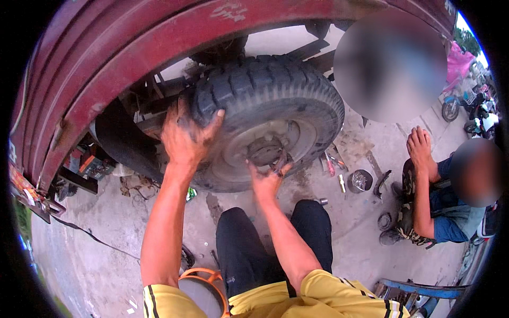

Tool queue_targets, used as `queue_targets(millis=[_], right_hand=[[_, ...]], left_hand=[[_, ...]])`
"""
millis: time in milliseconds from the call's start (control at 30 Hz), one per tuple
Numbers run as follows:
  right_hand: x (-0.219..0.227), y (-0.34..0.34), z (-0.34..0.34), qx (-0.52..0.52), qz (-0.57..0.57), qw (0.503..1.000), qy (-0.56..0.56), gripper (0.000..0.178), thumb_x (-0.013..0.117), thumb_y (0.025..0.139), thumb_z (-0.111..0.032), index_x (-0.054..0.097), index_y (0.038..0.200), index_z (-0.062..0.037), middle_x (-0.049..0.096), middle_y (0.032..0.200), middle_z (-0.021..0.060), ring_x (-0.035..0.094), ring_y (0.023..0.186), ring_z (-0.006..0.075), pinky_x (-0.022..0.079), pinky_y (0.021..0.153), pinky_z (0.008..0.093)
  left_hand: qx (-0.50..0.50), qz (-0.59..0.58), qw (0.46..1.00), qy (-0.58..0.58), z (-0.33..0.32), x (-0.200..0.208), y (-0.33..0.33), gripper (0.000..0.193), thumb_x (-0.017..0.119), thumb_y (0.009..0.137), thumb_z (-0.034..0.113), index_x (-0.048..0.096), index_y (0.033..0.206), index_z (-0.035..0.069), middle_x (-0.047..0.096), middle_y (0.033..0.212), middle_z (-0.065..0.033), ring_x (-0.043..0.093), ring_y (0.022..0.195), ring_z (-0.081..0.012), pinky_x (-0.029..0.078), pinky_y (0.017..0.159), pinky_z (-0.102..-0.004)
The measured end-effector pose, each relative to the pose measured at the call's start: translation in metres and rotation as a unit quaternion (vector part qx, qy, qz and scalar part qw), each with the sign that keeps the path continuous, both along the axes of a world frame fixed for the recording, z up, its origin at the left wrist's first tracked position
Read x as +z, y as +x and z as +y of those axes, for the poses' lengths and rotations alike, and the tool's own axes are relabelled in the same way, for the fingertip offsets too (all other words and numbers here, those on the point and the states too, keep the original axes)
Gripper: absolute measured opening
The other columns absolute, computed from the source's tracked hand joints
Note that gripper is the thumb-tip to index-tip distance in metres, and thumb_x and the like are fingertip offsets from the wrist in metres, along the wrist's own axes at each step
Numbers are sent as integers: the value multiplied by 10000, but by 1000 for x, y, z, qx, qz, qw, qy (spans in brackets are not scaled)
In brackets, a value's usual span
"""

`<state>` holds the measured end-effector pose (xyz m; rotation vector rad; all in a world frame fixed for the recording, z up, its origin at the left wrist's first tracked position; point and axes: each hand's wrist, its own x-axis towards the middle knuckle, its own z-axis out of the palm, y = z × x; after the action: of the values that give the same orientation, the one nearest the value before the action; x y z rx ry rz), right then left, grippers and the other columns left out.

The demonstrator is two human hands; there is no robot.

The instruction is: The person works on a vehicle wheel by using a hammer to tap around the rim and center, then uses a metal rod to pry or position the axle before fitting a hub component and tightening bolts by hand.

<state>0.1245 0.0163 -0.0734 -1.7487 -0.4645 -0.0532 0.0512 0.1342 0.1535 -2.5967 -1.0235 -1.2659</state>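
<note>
Wheel [270, 119], one, black, deep-treaded tyre; upper centre of the frame, beneath the lower edge of a red vehicle panel [175, 47]. Outer face turned toward the lower edge of the frame; tread uppermost. Outline a broad oval, long axis running left to right, right end a little higher. Recessed hub [265, 151] faces the wearer.

Left hand [185, 132]: at the tyre's left shoulder, fingers up, thumb spread wide toward the sidewall; skin smudged black.

Right hand [268, 183]: at the lower side of the hub, thumb and fingers apart; whether the blackened fingertips pinch anything cannot be told.

Edges and room: a gap between tread and panel at upper centre; dark curved part [124, 138] just beside the tyre's left side, near the left hand. Below the tyre, the wearer's knees [238, 233], near its lower edge. To the right, concrete floor [344, 238] extends toward a seated person [424, 201], well apart from the wheel; between them, a round bowl [368, 186] of small metal pieces.
</note>
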Motion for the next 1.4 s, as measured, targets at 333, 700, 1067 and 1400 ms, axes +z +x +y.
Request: queue_targets(millis=[333, 700, 1067, 1400], right_hand=[[9, 6, -3, -16, -69, 993, -90, 1091, 849, 647, -377, 233, 1413, 98, 242, 1387, 375, 264, 1302, 521, 285, 1086, 520], [4, 10, -5, 36, -42, 990, -129, 1161, 848, 646, -355, 133, 1450, 81, 124, 1465, 374, 171, 1345, 555, 195, 1129, 549], [5, 7, -4, 3, -43, 989, -142, 1161, 858, 648, -271, 101, 1472, 38, 119, 1411, 434, 272, 1317, 536, 304, 1088, 497], [21, 6, -9, 18, -48, 989, -139, 1068, 821, 705, -326, 161, 1430, 98, 244, 1344, 398, 309, 1247, 550, 293, 1059, 544]], left_hand=[[-3, 9, 1000, 27, 8, -4, -1, 802, 712, 713, 562, 548, 1201, -53, 605, 1046, -280, 596, 973, -428, 492, 838, -476], [37, 102, 994, 32, -6, 15, 16, 927, 636, 759, 649, 514, 1218, -148, 588, 1134, -322, 593, 1029, -422, 479, 895, -447], [9, 80, 995, 56, -13, 26, 32, 862, 641, 737, 660, 560, 1210, -57, 600, 1105, -296, 600, 1008, -424, 496, 864, -468], [4, 123, 992, 31, -23, 35, 49, 874, 622, 734, 676, 568, 1212, -54, 591, 1122, -327, 598, 1044, -437, 503, 885, -456]])
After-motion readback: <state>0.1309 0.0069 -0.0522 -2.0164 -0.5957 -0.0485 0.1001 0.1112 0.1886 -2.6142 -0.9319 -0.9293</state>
